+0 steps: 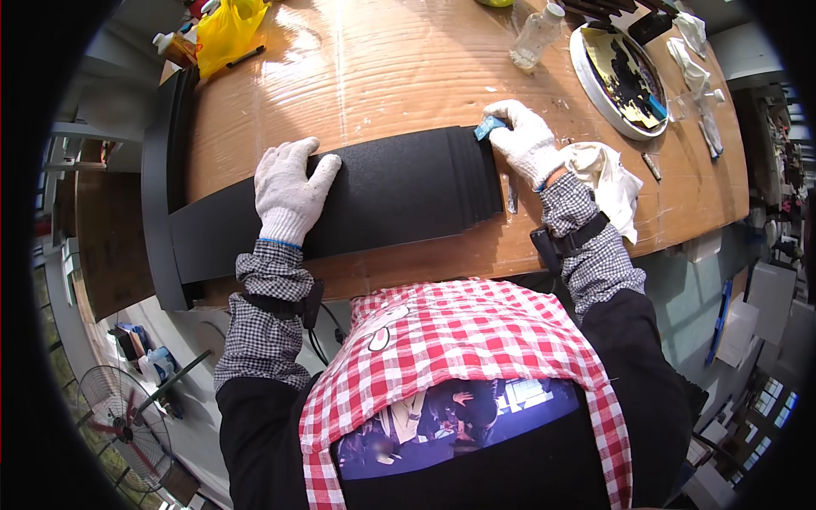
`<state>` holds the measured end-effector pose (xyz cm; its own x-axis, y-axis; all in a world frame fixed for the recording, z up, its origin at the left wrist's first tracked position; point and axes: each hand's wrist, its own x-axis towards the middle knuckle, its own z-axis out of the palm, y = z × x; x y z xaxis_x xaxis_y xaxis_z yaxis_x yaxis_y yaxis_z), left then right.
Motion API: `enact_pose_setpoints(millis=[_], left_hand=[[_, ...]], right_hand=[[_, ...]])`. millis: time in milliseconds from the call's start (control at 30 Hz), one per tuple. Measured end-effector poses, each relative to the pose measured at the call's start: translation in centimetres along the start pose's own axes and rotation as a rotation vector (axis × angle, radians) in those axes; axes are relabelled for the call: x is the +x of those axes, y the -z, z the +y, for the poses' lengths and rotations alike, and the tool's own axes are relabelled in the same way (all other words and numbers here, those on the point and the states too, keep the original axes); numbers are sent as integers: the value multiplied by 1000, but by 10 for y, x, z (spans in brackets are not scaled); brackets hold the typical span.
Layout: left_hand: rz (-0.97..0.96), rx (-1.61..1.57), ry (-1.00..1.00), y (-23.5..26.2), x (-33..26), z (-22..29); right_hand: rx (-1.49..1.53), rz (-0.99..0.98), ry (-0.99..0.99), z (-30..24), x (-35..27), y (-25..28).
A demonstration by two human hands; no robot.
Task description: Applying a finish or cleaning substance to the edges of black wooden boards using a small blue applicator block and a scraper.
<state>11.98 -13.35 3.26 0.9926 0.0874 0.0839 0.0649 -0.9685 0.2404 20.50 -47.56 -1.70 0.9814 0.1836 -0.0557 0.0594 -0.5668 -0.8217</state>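
A stack of long black panels (382, 191) lies across the wooden table, its right ends stepped like a fan. My left hand (293, 187), in a white knit glove, rests flat on the top panel with the thumb spread. My right hand (525, 140), gloved too, pinches a small blue sponge (488, 127) at the far right corner of the stack. The sponge is close to the panel edge; whether it touches I cannot tell. Beside my right wrist lies a crumpled white cloth (605, 183).
More black boards (166, 195) stand along the table's left end. Far right is a round white tray (588, 89) with black paint and a blue piece. A clear bottle (537, 38) and yellow bag (228, 34) sit at the back. A fan (126, 425) stands lower left.
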Motion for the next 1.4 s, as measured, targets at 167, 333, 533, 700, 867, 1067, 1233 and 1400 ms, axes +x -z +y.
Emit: enact_pose_setpoints(millis=[167,333,533,700,867,1067,1233,1400], left_hand=[[-7,14,-5,0,0,-1],[5,-4,-13,-1,0,-2],[15,12,-18,-4,1,-4],[10,28,-29,-3,1,-2],[3,31,-34,-2,0,-2],[7,46,-31,-3,1,-3],[4,45,2,-4,2,-4],[-12,37,6,-6,1,-5]], right_hand=[[-51,137,-36,6,14,0],[-24,101,-59,-1,17,2],[-113,-32,-100,-16,6,15],[-40,-114,-98,2,-19,22],[210,-269,-346,2,-75,26],[109,-250,-122,20,-136,28],[371,10,-229,22,-122,19],[440,-44,-125,-11,-98,7]])
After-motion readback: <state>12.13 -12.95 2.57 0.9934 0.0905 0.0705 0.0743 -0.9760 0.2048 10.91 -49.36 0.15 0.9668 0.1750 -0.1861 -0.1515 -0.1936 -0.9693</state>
